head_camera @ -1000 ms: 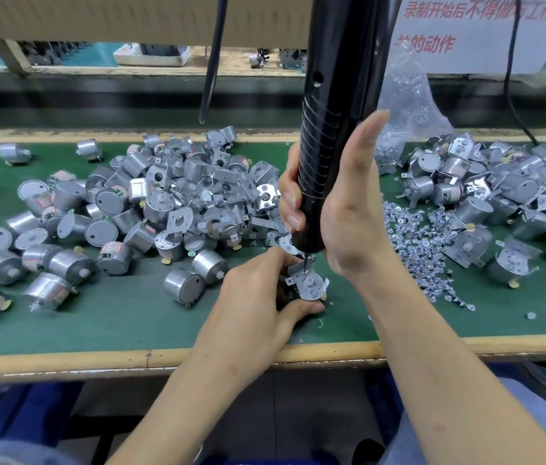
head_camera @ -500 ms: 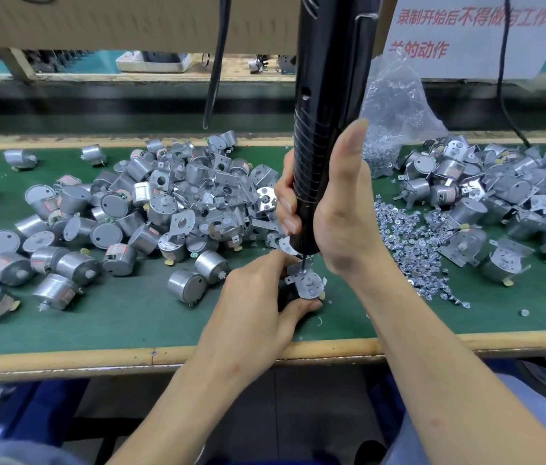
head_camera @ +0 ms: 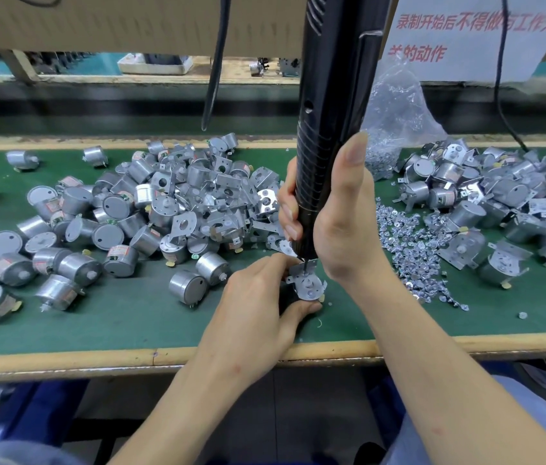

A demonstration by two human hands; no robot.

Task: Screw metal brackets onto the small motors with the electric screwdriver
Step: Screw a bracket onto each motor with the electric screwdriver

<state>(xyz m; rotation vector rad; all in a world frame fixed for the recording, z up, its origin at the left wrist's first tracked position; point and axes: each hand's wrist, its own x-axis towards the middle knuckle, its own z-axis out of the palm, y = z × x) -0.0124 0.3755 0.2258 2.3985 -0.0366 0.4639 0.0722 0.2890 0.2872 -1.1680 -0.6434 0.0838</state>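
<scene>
- The right hand [head_camera: 338, 223] curls its fingers round the ribbed black barrel of the electric screwdriver [head_camera: 332, 95], with the thumb laid straight up its side. The tool stands nearly upright, its thin bit down on the bracket [head_camera: 308, 284].
- The left hand [head_camera: 258, 297] pinches a small motor between thumb and fingertips, near the middle of the desk's front edge. The motor's body is hidden under the fingers and the flat, shiny plate with its bent tabs.
- The desk [head_camera: 114, 325] has a matte green mat and a pale wooden strip along the front.
- Toward the left end lies a heap of motors [head_camera: 151, 213]: smooth silvery drums mixed with loose angled plates.
- Right of the hands lie tiny glinting screws [head_camera: 412, 250] and a crinkled clear bag [head_camera: 395, 122] near the back edge.
- Toward the right end lie bracketed motors [head_camera: 486, 196].
</scene>
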